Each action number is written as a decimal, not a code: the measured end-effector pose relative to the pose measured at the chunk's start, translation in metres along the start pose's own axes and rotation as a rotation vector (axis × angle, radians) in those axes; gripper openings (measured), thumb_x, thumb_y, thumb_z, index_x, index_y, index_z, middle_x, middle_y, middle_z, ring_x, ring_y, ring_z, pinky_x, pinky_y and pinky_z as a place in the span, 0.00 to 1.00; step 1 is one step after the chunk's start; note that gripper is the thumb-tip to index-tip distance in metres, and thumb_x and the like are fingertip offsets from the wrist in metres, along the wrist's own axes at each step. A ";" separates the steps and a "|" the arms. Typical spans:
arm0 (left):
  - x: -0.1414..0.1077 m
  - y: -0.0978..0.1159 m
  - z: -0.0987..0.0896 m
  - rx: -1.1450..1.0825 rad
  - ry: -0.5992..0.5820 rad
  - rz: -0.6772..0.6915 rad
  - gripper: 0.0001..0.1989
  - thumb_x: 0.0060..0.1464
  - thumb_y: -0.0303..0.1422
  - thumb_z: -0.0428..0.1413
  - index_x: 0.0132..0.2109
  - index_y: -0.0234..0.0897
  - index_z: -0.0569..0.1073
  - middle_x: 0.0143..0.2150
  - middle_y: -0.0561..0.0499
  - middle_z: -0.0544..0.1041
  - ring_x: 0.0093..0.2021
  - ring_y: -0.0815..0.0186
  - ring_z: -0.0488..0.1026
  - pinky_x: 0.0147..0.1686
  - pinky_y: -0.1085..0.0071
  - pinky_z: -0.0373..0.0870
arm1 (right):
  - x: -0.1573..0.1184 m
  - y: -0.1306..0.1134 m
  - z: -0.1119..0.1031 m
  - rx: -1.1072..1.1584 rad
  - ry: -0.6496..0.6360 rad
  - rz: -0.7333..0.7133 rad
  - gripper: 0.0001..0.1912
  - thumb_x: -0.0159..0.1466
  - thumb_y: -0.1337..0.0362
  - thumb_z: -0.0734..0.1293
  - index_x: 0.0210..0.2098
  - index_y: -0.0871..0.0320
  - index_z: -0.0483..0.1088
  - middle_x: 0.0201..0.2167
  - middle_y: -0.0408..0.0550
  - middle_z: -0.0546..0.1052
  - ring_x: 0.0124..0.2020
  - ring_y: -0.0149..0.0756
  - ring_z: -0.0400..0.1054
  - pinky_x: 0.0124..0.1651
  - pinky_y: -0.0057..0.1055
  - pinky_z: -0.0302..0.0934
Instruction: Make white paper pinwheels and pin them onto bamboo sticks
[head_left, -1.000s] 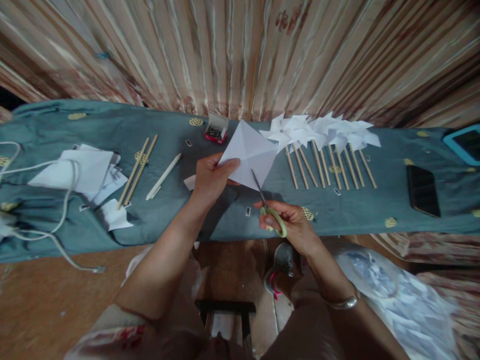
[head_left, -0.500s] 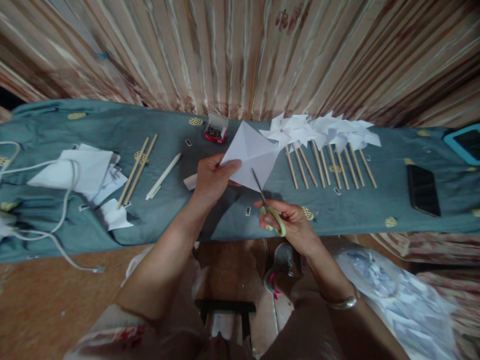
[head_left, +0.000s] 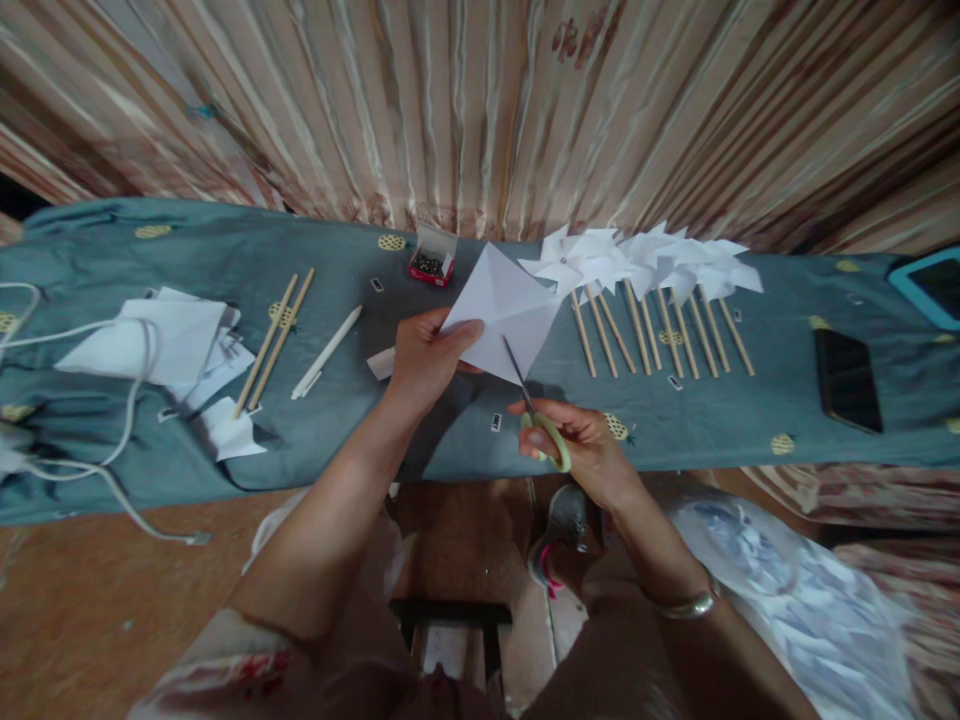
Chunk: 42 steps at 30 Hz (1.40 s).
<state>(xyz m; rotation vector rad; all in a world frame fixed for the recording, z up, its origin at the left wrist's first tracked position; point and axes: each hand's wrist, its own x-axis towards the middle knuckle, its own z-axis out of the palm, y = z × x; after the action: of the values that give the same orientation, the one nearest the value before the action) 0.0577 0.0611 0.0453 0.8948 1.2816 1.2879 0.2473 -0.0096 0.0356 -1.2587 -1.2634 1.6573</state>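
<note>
My left hand pinches the left corner of a creased white square sheet of paper, thumb on top. Fingers of my right hand are wrapped through the pale green handles of a pair of scissors. The dark blades lie at the paper's lower edge and point toward its middle. Just behind the sheet is a small red box of metal pins, its flap up. To the right, several white paper pinwheels on wooden sticks lie in a row.
On the left are loose white papers, two wooden sticks, a white pen and a white cable. A black phone and a blue-edged device lie at right. A plastic bag stands below the table.
Almost nothing differs. The paper, the scissors and both hands hold nearly the same positions as half a second ago.
</note>
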 end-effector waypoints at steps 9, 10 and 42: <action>0.001 -0.003 -0.002 0.010 -0.002 0.007 0.07 0.43 0.35 0.64 0.28 0.36 0.78 0.24 0.53 0.78 0.25 0.63 0.76 0.20 0.71 0.74 | -0.001 -0.001 0.002 0.015 0.014 0.006 0.19 0.53 0.50 0.78 0.39 0.54 0.80 0.22 0.39 0.76 0.24 0.29 0.69 0.30 0.28 0.66; 0.001 -0.004 -0.002 0.008 -0.004 0.007 0.07 0.42 0.35 0.64 0.29 0.36 0.78 0.24 0.53 0.78 0.25 0.63 0.76 0.20 0.71 0.73 | -0.001 -0.001 0.002 0.020 0.017 0.009 0.20 0.53 0.50 0.78 0.39 0.54 0.80 0.22 0.40 0.76 0.24 0.29 0.69 0.30 0.28 0.66; 0.002 -0.004 -0.001 -0.011 -0.009 0.012 0.09 0.40 0.36 0.63 0.28 0.35 0.77 0.23 0.54 0.77 0.23 0.64 0.74 0.19 0.71 0.72 | 0.001 0.000 0.004 0.069 0.030 -0.009 0.19 0.50 0.50 0.80 0.37 0.53 0.80 0.20 0.38 0.75 0.22 0.27 0.67 0.28 0.27 0.67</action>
<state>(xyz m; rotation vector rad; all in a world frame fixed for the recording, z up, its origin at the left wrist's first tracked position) 0.0570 0.0625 0.0409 0.9012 1.2626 1.2976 0.2436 -0.0097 0.0350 -1.2304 -1.1822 1.6558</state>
